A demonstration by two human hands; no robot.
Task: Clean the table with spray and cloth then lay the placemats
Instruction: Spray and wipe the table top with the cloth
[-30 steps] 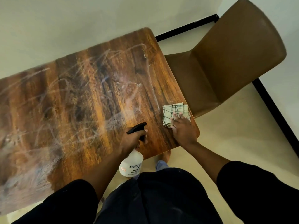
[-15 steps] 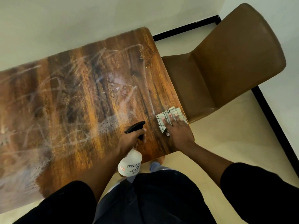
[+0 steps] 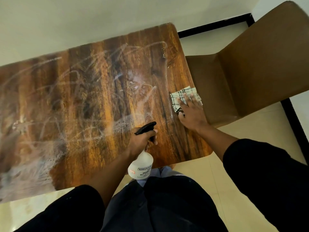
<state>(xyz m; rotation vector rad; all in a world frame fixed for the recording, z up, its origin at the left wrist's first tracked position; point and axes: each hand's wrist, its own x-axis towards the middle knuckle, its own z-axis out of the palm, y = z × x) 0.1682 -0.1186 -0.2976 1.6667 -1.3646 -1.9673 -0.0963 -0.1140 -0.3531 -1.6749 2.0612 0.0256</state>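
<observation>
step: we are wiping the streaked tabletop (image 3: 93,101) | right hand (image 3: 192,114) pressing flat on checked cloth (image 3: 182,97) at right edge | left hand (image 3: 142,141) gripping spray bottle (image 3: 142,163) | advice: overlapping, firm strokes leftward

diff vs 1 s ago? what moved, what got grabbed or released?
The right hand, pressing flat on the checked cloth, slid it along the table's right edge, away from the person. Nothing grabbed or released. The left hand still grips the spray bottle at the near edge.
</observation>
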